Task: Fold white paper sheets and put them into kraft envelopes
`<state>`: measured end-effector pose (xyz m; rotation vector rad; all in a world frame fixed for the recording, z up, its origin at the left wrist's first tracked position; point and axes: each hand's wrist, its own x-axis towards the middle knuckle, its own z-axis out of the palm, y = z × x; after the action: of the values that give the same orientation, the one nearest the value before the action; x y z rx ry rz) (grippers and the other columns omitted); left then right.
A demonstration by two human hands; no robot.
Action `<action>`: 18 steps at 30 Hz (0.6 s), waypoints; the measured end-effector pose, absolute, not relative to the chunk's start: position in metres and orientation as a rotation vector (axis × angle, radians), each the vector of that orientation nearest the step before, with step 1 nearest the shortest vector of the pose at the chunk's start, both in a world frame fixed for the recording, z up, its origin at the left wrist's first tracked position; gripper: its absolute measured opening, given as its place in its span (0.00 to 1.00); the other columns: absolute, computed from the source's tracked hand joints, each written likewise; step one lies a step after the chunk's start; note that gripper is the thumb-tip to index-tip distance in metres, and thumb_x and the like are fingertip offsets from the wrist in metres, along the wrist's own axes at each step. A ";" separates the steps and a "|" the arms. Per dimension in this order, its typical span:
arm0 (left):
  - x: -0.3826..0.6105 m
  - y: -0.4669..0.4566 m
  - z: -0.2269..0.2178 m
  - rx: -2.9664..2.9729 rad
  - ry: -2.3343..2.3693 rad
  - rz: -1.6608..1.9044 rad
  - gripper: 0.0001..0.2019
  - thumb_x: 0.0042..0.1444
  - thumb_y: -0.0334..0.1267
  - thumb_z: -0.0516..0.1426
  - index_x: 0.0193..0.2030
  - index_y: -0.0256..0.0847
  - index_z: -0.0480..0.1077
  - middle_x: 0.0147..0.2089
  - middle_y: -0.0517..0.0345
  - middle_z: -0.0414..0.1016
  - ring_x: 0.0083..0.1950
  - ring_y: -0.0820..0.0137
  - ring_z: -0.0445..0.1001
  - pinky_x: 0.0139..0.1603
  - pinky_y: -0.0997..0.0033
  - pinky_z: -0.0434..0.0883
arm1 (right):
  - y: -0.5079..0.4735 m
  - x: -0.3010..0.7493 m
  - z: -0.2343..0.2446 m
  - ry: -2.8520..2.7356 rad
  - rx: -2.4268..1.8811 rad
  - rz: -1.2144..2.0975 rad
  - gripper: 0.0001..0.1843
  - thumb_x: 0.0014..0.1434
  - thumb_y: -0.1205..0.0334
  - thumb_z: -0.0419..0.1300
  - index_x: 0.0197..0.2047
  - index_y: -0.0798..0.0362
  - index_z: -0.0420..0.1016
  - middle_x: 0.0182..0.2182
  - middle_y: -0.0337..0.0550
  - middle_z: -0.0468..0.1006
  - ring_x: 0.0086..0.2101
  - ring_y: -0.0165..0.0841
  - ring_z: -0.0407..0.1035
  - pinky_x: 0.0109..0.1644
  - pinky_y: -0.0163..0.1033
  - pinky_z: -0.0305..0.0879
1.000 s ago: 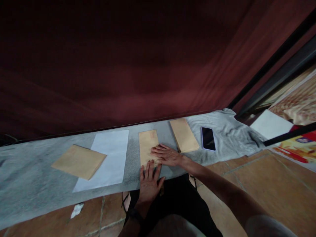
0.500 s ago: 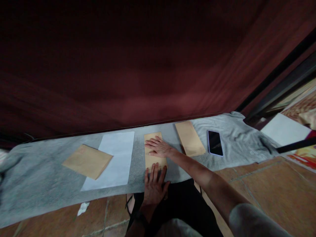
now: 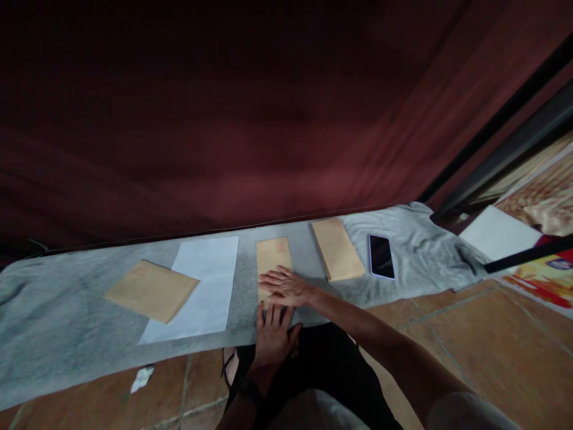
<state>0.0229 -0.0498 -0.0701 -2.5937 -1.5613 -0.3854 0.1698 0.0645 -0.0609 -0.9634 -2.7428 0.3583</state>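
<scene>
A brown paper envelope (image 3: 272,252) with faint red print near its far end lies upright in front of me on the grey cloth. My right hand (image 3: 285,286) rests flat across its middle, fingers pointing left. Just below, my left hand (image 3: 274,334) lies with fingers spread over the envelope's near end, at the cloth's front edge. The two hands almost touch. Neither one grasps anything; both press from above. The envelope's near part is hidden under them.
Right of my hands sit a stack of brown envelopes (image 3: 338,249) and a phone (image 3: 381,257). To the left, more brown envelopes (image 3: 152,291) overlap white paper (image 3: 210,280). Everything lies on a grey cloth (image 3: 54,316) against a dark red panel (image 3: 268,149). A white scrap (image 3: 142,378) is on the tiled floor.
My right hand has slid down the envelope toward me, uncovering the red print at its far end. My left hand stays at the near end. The view has shifted slightly.
</scene>
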 end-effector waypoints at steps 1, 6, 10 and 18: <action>0.023 -0.050 -0.069 -2.593 -1.563 -0.376 0.23 0.63 0.55 0.55 0.57 0.45 0.76 0.57 0.43 0.77 0.64 0.49 0.70 0.71 0.39 0.54 | 0.058 0.171 -0.061 -2.728 -0.981 0.383 0.26 0.72 0.49 0.52 0.70 0.46 0.62 0.71 0.38 0.59 0.70 0.33 0.51 0.76 0.48 0.42; 0.023 -0.053 -0.075 -2.598 -1.527 -0.367 0.25 0.63 0.53 0.55 0.60 0.40 0.74 0.65 0.41 0.72 0.69 0.50 0.64 0.73 0.39 0.52 | 0.007 0.178 -0.062 -2.540 -1.194 0.384 0.26 0.74 0.54 0.50 0.71 0.51 0.60 0.70 0.46 0.62 0.69 0.32 0.54 0.75 0.46 0.49; 0.020 -0.054 -0.089 -2.589 -1.518 -0.382 0.28 0.62 0.46 0.55 0.66 0.35 0.68 0.71 0.39 0.64 0.74 0.51 0.56 0.75 0.41 0.49 | -0.043 0.180 -0.070 -2.356 -1.326 0.270 0.33 0.73 0.51 0.49 0.75 0.57 0.50 0.72 0.50 0.56 0.71 0.37 0.49 0.75 0.50 0.49; 0.014 -0.053 -0.093 -2.592 -1.425 -0.390 0.31 0.61 0.34 0.51 0.72 0.31 0.58 0.74 0.40 0.58 0.77 0.55 0.49 0.76 0.42 0.46 | -0.066 0.171 -0.084 -2.238 -1.418 0.106 0.33 0.73 0.49 0.49 0.74 0.59 0.53 0.70 0.51 0.60 0.69 0.37 0.54 0.74 0.48 0.49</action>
<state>0.0144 -0.0534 -0.0929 -2.5920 -1.4246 -0.3899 0.1707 -0.0664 -0.0837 -1.4181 -2.2376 0.1063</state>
